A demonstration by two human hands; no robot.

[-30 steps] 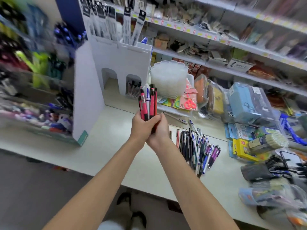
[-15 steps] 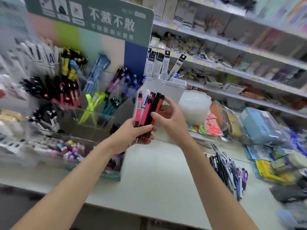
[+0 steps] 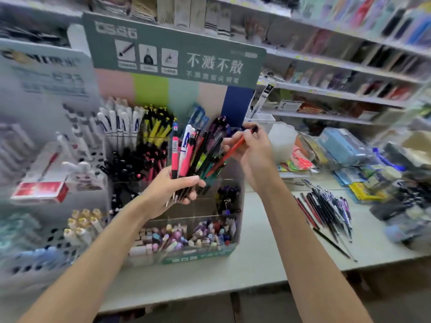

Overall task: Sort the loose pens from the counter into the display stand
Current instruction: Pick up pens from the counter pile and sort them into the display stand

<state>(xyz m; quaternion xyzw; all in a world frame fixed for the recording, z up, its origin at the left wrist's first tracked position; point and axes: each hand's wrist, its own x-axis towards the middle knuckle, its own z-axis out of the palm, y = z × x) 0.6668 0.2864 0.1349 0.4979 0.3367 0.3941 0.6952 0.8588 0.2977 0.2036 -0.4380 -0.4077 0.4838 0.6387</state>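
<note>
Two hands are up before me: my left hand grips a bunch of pens, my right hand pinches one red pen. More loose pens lie right on the counter; the display stand rises behind.

The display stand is set on the pale counter. Loose pens are heaped to its right — apart.
</note>
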